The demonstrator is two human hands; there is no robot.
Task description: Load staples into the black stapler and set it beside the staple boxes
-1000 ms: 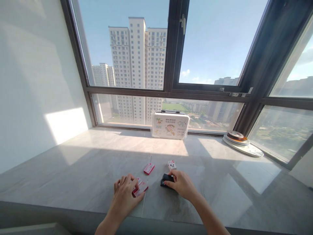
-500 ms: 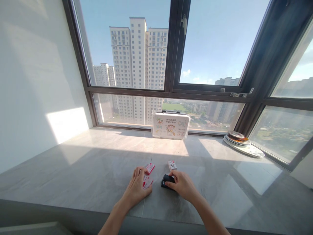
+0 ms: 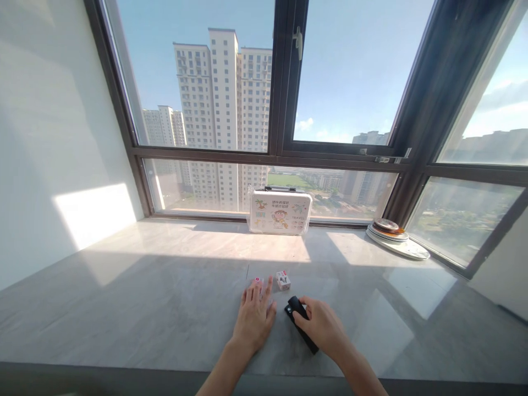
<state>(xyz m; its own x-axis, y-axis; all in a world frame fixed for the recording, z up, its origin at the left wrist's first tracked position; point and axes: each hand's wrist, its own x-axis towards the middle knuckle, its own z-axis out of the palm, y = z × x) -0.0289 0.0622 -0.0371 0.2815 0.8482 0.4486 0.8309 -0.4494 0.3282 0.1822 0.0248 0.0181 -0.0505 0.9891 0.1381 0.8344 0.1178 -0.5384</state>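
My right hand point(image 3: 324, 324) grips a black stapler point(image 3: 303, 333), thumb and fingers round its upper part. The stapler lies slanted, its far end pointing up and left. My left hand point(image 3: 253, 319) lies with fingers outstretched over a small pink-and-white box point(image 3: 257, 280), most of which the fingers hide. I cannot make out the second pink-and-white box under this hand. Beyond and between the hands sits a small white box point(image 3: 282, 280) with a dark picture printed on it; neither hand touches it.
A white case point(image 3: 280, 217) with cartoon prints and a black handle leans upright by the window. Stacked plates point(image 3: 390, 236) stand in the right corner of the grey stone sill point(image 3: 165, 308). A white wall point(image 3: 53, 165) bounds the left side.
My left hand has moved right and spread flat over the pink-and-white boxes, covering them more. My right hand has turned the stapler from lying crosswise to a slant. The view has swung slightly right.
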